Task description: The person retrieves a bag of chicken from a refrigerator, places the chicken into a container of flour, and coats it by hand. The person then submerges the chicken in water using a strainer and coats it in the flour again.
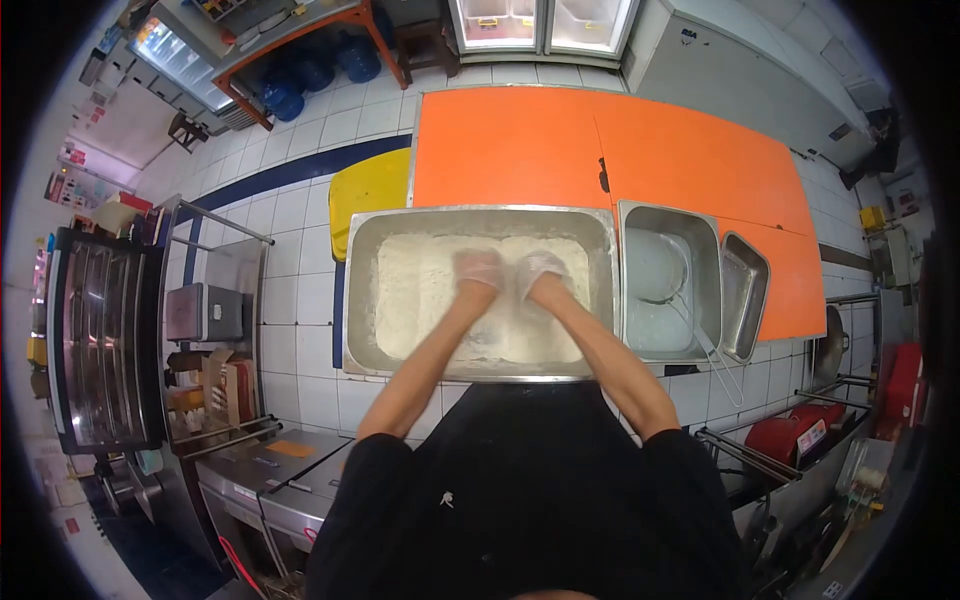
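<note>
A large rectangular metal tray [357, 300] holds a wide layer of pale flour [410, 290]. Over the middle of the flour is my left hand [478, 268], blurred, in what looks like a thin clear glove. Just right of it, my right hand [542, 275] is at the flour too, similarly covered and blurred. A small gap separates the two hands. Their fingers are smeared by motion, and I cannot make out whether anything is in them.
Right of the tray stands a metal basin [645, 345] of cloudy liquid with a wire strainer [708, 345] in it. Beside it is a narrow metal pan [741, 300]. Behind spreads an orange tabletop [510, 150]; a yellow lid [370, 190] lies at the left.
</note>
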A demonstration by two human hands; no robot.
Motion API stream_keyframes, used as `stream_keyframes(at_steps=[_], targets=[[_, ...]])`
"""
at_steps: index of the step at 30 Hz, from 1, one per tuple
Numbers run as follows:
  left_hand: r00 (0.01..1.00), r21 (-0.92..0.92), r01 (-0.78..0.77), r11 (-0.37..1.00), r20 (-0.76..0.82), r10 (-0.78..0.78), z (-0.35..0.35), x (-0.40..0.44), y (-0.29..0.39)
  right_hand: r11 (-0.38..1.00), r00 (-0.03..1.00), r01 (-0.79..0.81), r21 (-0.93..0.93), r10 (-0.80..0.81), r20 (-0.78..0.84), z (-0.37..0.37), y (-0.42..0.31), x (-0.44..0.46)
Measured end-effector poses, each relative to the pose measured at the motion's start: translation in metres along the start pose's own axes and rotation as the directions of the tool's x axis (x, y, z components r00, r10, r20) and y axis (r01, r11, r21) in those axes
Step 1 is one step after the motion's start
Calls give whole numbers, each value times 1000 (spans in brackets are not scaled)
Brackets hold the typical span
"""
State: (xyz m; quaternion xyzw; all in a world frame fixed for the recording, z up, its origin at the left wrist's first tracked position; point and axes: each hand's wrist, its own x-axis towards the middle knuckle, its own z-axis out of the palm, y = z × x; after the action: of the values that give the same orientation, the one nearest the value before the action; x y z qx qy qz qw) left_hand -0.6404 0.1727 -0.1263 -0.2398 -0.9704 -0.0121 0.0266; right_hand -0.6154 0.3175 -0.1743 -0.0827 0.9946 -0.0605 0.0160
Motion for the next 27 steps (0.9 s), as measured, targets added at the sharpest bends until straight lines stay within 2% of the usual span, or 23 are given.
stream_keyframes(at_steps=[2,3,4,5,6,7,8,9,10,11,12,13,14,16,17,19,20,22,23,24,26,27], targets=[[988,-142,123,982,105,-109,-17,0,-36,999,999,-26,-40,25,-30,15,34,7],[960,-34,94,995,267,-82,-4,3,-37,999,1000,-23,-33,22,-16,17,24,4],[951,-35,98,995,298,-83,-2,-10,-18,996,999,-34,77,35,-13,19,5,-6],[958,-16,83,996,277,-75,-11,1,5,984,998,-41,175,49,-44,10,-2,2],[967,-2,69,998,247,-67,-18,13,20,985,997,-39,166,49,-55,-12,4,4],[986,9,55,998,159,-55,-12,4,7,994,1000,13,107,-15,13,-38,5,-5],[985,3,55,998,161,-55,-17,-2,-4,996,994,72,51,-76,84,-51,9,-13],[979,-43,99,994,181,-89,-26,0,-18,998,980,67,6,-67,188,-50,19,-6],[969,-81,134,988,218,-113,-31,-4,-26,998,980,65,12,-67,186,-23,12,1],[988,35,60,998,137,-65,-8,-7,-12,998,999,21,55,-23,40,20,-2,10],[995,-17,52,998,81,-51,-23,-2,24,995,994,-22,101,32,-107,43,-11,14],[994,-9,50,999,96,-48,-21,-5,15,986,999,36,161,-31,-31,-27,-14,-5],[993,-3,51,999,110,-51,-19,-11,0,987,999,37,156,-31,-36,-51,-10,-7],[979,-35,115,993,170,-108,-36,-17,-23,991,979,-6,134,-21,201,-70,1,-10],[958,-49,170,984,244,-153,-46,-23,-30,990,979,0,139,-29,201,-56,-11,-4],[945,2,180,984,278,-174,-43,-20,6,988,987,-116,-103,127,100,-11,-41,15],[934,41,185,982,304,-188,-43,-15,18,989,988,-111,-102,120,93,-23,-41,14],[936,11,200,980,292,-195,-42,-20,12,996,975,78,38,-84,207,-69,-29,-6],[941,-15,205,979,279,-193,-42,-23,7,988,964,93,126,-121,239,-89,-21,-13],[947,-36,210,977,257,-195,-44,-22,0,986,963,112,120,-137,231,-72,-25,-3],[942,-57,236,970,258,-214,-42,-40,3,995,999,-51,91,50,9,-11,-41,-1],[948,-16,240,971,216,-231,-45,-33,9,996,993,46,76,-54,104,-21,-33,-1]])
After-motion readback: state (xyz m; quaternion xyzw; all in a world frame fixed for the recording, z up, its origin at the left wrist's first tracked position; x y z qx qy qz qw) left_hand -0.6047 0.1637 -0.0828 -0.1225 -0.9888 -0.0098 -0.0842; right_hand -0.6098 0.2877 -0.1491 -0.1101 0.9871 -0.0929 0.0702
